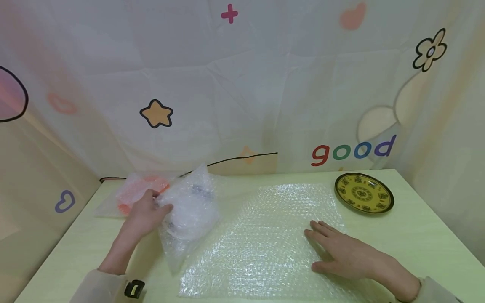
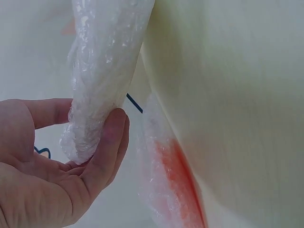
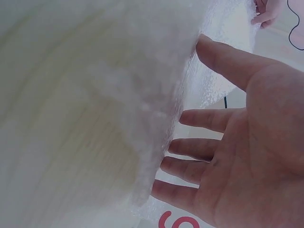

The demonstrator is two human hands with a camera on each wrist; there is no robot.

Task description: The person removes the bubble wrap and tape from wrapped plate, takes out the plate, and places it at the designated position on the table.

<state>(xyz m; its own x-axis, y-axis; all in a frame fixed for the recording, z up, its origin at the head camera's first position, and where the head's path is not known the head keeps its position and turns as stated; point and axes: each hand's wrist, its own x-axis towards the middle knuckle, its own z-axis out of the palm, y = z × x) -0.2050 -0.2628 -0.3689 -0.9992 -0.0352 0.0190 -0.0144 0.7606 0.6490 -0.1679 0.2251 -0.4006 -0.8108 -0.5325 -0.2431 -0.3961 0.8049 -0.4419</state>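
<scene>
My left hand (image 1: 145, 215) grips the edge of a bubble-wrapped bundle (image 1: 191, 206), thumb on one side and fingers on the other. The bundle is tilted up; a pale rounded shape and dark marks show faintly through the wrap. In the left wrist view the bundle (image 2: 107, 52) appears edge-on between thumb and fingers. A large clear bubble wrap sheet (image 1: 257, 244) lies flat across the middle of the table. My right hand (image 1: 348, 254) is at the sheet's right side, fingers extended, with the fingertips (image 3: 175, 190) right at the wrap in the right wrist view.
A yellow plate (image 1: 361, 193) with a dark rim and dark patterns lies at the back right. Behind my left hand, a red item in bubble wrap (image 1: 130, 194) lies at the back left. A printed curtain (image 1: 246, 92) hangs behind the pale table (image 1: 75, 256).
</scene>
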